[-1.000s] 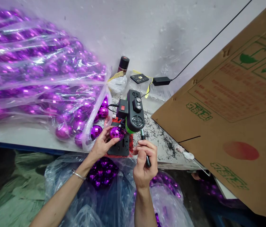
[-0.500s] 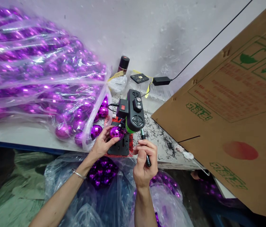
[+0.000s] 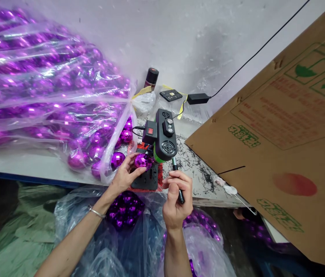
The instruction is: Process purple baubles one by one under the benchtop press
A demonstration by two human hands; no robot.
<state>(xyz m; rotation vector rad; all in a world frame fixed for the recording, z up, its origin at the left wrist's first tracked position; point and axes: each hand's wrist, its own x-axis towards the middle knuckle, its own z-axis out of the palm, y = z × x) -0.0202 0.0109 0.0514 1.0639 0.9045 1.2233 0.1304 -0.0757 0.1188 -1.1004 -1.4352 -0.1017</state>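
While the left hand (image 3: 124, 177) gripped a shiny purple ball (image 3: 143, 161) between thumb and fingers, the right hand (image 3: 178, 196) was closed around the black handle (image 3: 175, 166) of a small machine (image 3: 165, 134). The ball sat above the machine's base plate (image 3: 147, 182), just beside the green band under its head; whether ball and machine touched was hidden. This one ball seemed to be midway through its turn, since it was held at the machine and not yet set down. A few more balls (image 3: 117, 160) lay on the table (image 3: 47, 165) by the gathered edge of a big clear bag (image 3: 49, 100), probably left to do, though that could not be told for certain. Short dark scraps (image 3: 208, 179) strewn right of the machine suggested that much work was already done.

The big bag bulged with purple balls, its neck bunched near a yellow strip (image 3: 142, 92). Below the table edge, a second bag (image 3: 104, 261) showed a dark cluster of balls (image 3: 125, 209), and a third bag (image 3: 208, 246) held more. Which bags held finished balls was unclear. The cardboard box (image 3: 266, 154) at right hid its contents.
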